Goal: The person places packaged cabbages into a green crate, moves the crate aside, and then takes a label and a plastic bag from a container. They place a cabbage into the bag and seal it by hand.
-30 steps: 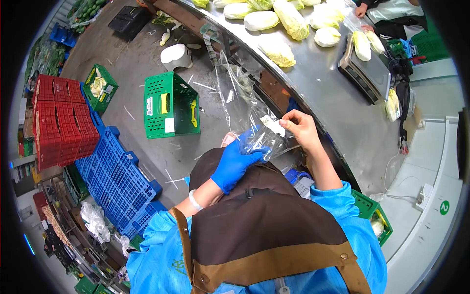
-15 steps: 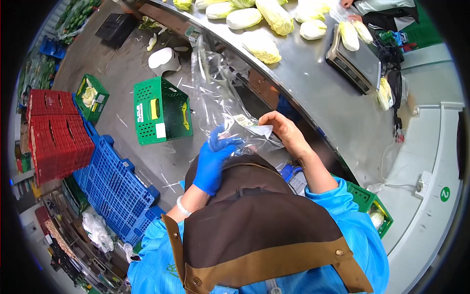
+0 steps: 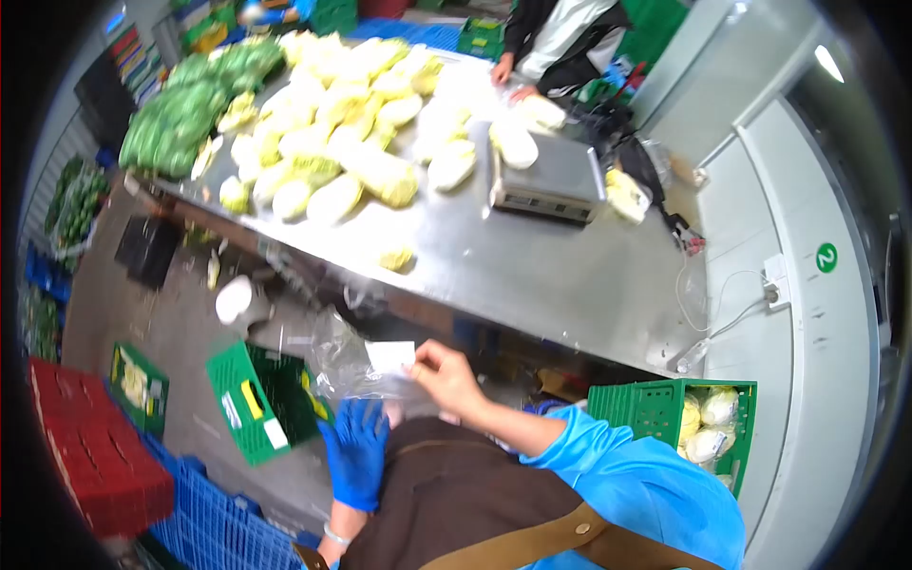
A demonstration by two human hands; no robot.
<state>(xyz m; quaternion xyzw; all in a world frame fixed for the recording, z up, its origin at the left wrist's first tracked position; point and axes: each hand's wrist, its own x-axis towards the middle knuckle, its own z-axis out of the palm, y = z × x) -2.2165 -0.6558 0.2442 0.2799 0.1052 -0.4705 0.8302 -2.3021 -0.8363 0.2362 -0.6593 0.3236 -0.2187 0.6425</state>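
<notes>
My right hand [image 3: 450, 382], bare, pinches the corner of a white label [image 3: 388, 355] between thumb and fingers. Behind and beside the label hangs a clear plastic bag [image 3: 338, 359], crumpled and see-through. My left hand [image 3: 355, 454], in a blue glove, is just below the bag with its fingers stretched out and its fingertips close to the bag's lower edge. Both hands are in front of my brown apron [image 3: 456, 475], short of the metal table [image 3: 475, 275].
Napa cabbages [image 3: 332, 123] are heaped on the table beside a scale [image 3: 546, 179]. Another person [image 3: 560, 43] stands across it. A green crate [image 3: 627, 413] with wrapped cabbages stands at right; another green crate [image 3: 237, 404], red crates [image 3: 90, 446] and a blue pallet [image 3: 214, 522] lie left.
My view has swung up toward the table, showing more of the cabbage heap. The label now faces me flat in my right hand's pinch, and my gloved left hand's fingers have straightened.
</notes>
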